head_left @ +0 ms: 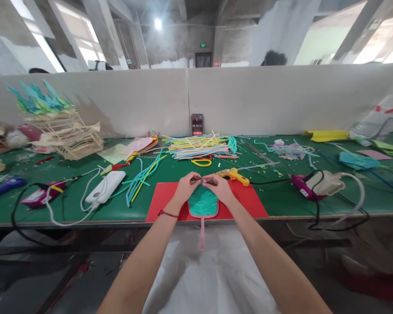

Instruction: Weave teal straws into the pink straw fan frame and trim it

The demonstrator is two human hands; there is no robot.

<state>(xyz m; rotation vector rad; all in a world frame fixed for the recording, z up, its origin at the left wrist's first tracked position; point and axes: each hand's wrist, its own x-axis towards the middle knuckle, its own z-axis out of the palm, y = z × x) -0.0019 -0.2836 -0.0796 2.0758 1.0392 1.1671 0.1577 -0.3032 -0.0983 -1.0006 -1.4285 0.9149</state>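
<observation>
A teal pipe-cleaner fan (203,204) with a pink rim and a pink handle hanging over the table edge lies on a red sheet (249,201). My left hand (187,186) and my right hand (218,186) meet at the fan's far end. Both pinch the pink rim there, fingers closed, thumbs and forefingers almost touching. A red string circles my left wrist.
A yellow glue gun (233,175) lies just beyond my right hand. A heap of coloured pipe cleaners (196,146) sits further back. A white power bank (105,186) with cables is to the left, a purple glue gun (301,185) to the right. A wooden stick model (67,133) stands far left.
</observation>
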